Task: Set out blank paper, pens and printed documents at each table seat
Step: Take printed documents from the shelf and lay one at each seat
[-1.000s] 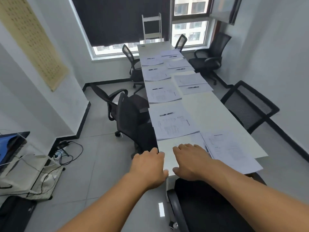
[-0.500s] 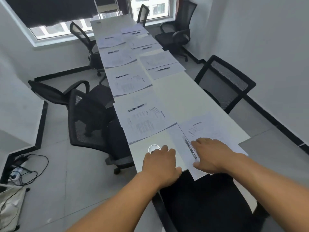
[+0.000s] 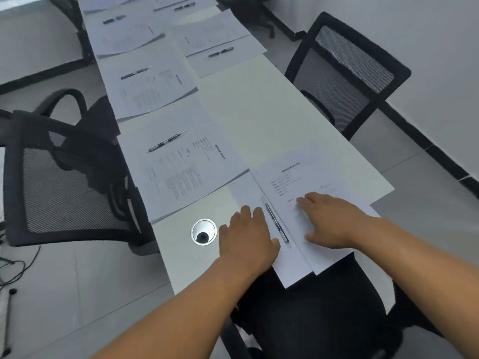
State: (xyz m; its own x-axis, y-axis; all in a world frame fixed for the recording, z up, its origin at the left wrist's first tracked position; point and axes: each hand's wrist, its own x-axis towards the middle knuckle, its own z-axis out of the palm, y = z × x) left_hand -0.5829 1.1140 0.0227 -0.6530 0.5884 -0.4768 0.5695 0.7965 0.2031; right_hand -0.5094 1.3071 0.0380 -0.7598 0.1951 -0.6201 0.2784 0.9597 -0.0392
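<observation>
Table [image 3: 259, 104], near end. Pen [image 3: 276, 224] lies on blank paper [image 3: 246, 193] just left of printed document [image 3: 293, 177]. Left hand [image 3: 246, 239], fingers flat, rests left of pen; right hand [image 3: 329, 221], fingers spread, presses the document. Cable grommet [image 3: 204, 231] left of left hand.

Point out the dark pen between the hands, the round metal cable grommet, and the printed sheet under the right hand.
dark pen [image 3: 276, 224], head view, mid-barrel
round metal cable grommet [image 3: 195, 227], head view, left rim
printed sheet [image 3: 290, 174], head view, text area

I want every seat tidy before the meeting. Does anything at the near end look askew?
Yes. The printed document and blank sheet under the hands overhang the table's near edge, above the chair.
</observation>
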